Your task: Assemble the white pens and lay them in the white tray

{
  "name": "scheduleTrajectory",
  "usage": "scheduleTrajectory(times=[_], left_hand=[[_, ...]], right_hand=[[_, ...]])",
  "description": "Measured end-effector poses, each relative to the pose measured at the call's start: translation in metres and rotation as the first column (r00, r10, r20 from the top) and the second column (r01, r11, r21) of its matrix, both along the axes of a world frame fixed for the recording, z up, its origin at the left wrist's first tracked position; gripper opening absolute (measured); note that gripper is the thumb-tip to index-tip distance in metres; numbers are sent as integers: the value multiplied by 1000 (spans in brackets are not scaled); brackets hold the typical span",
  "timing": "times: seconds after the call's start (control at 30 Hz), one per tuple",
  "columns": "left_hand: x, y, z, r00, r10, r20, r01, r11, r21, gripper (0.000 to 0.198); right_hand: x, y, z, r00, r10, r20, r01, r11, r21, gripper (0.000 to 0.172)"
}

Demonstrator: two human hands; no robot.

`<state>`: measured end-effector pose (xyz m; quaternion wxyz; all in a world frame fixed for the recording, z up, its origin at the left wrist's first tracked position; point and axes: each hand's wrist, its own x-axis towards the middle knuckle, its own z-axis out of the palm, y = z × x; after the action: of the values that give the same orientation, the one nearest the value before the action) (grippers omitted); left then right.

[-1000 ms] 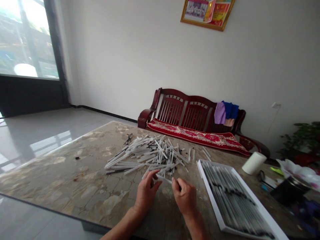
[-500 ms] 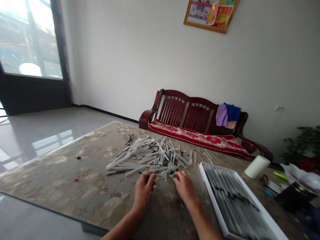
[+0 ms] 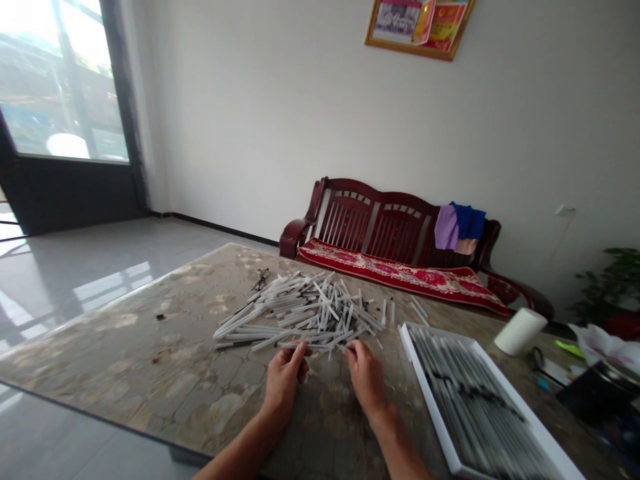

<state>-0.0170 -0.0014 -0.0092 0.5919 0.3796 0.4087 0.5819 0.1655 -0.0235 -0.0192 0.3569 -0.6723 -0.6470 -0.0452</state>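
On the table, a loose heap of slim white tubes (image 3: 300,307) lies just beyond both hands, with some dark thin pieces mixed in. My left hand (image 3: 286,375) is closed, thumb and fingers pinching a slim pen-like stick (image 3: 316,346) that points across toward the right hand. My right hand (image 3: 367,373) is closed in a pinch near the stick's other end; what lies between its fingertips is too small to make out. To the right, a white box (image 3: 434,407) holds rows of grey pen-like sticks (image 3: 470,380) with dark bands across their middle.
Folded eyeglasses (image 3: 261,279) rest behind the heap on the patterned table (image 3: 200,387). A white paper roll (image 3: 521,331), a black object (image 3: 587,393) and crumpled white wrapping (image 3: 607,347) stand beyond the box. Behind the table is a dark red wooden bench (image 3: 380,213).
My right hand has shifted slightly up and left, its fingers more tightly pinched. The left hand's stick now shows more plainly, lying nearly level. The view has moved slightly.
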Motion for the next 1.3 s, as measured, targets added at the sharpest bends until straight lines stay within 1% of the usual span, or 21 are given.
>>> scheduleTrajectory(times=[0.1,0.17,0.33,0.5,0.77,0.9,1.1,1.2,1.3], left_hand=[[0,-1,3,1000,-10,11,10,1000,-14,46],[0,-1,4,1000,-11,18,11,1000,-16,47],[0,-2,5,1000,-21,13,21,1000,-11,47],[0,-3,6,1000,-18,6,18,1000,-3,47],[-1,-4,10,1000,6,-11,-7,1000,-30,48],[0,-4,9,1000,-25,-13,25,999,-22,47],[1,-3,5,999,-28,-27,28,1000,-7,46],[0,-3,3,999,-35,-22,35,999,10,46],[0,-3,4,999,-43,5,43,999,20,45]], right_hand=[[-2,-4,-1,989,95,-113,-84,991,100,26],[-6,-6,1,981,133,-141,-111,982,155,29],[-14,-8,5,976,182,-123,-150,962,230,29],[-14,-9,4,974,190,-124,-152,952,264,28],[-13,-11,6,967,177,-183,-133,964,229,27],[-14,-12,6,965,204,-164,-160,957,243,28],[-16,-13,8,951,275,-140,-233,937,259,28],[-17,-13,8,937,282,-206,-229,941,248,28],[-20,-13,6,886,278,-371,-234,959,159,28]])
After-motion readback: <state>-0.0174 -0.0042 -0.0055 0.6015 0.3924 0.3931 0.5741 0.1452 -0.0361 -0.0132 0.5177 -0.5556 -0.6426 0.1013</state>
